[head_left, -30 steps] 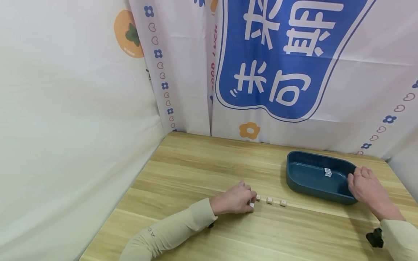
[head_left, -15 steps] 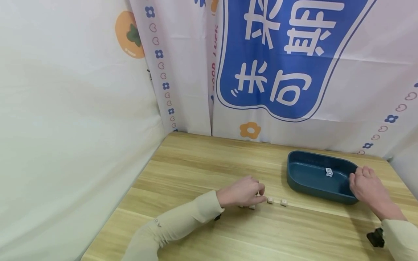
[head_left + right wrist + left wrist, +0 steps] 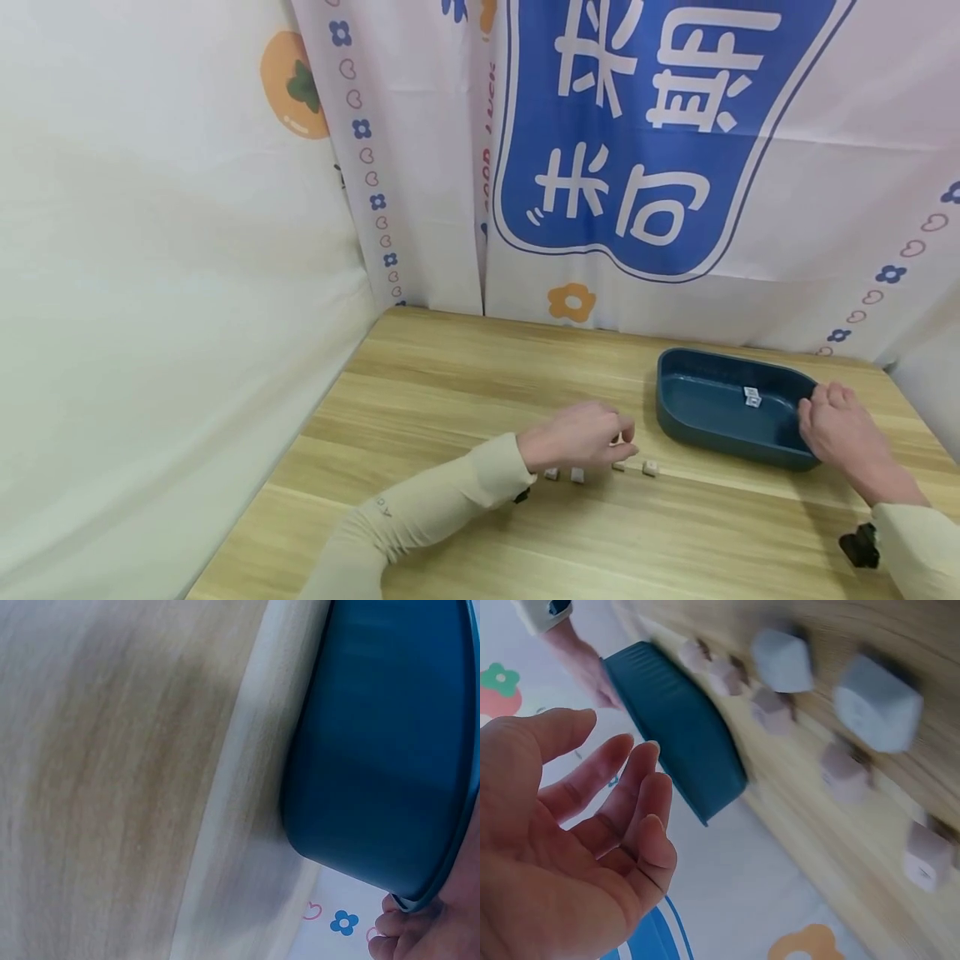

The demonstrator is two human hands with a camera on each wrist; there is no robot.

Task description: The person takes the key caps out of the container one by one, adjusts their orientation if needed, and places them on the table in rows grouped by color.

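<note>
My left hand [image 3: 581, 435] hovers over a row of small pale cubes, fingers loosely bent with nothing between them. In the left wrist view its palm and curved fingers show bare. Two white cubes, one [image 3: 577, 475] and another [image 3: 877, 703], lie in front of a row of several pinkish wooden cubes [image 3: 845, 771]. Part of that row is hidden under the hand in the head view. My right hand [image 3: 843, 437] grips the right end of a dark blue tray [image 3: 735, 446]. Its fingers [image 3: 397, 922] curl beyond the tray's rim. Two white cubes [image 3: 752, 397] lie inside the tray.
The wooden table [image 3: 450, 358] extends around the cubes and tray. A printed curtain [image 3: 525, 275] hangs along its back edge, and a plain white sheet [image 3: 187, 292] borders the left side. A dark wrist device [image 3: 860, 546] shows under the right sleeve.
My left hand has let go of a white cube, now standing in front of the row, and has moved right along the cubes. My right hand and the tray have stayed in place.
</note>
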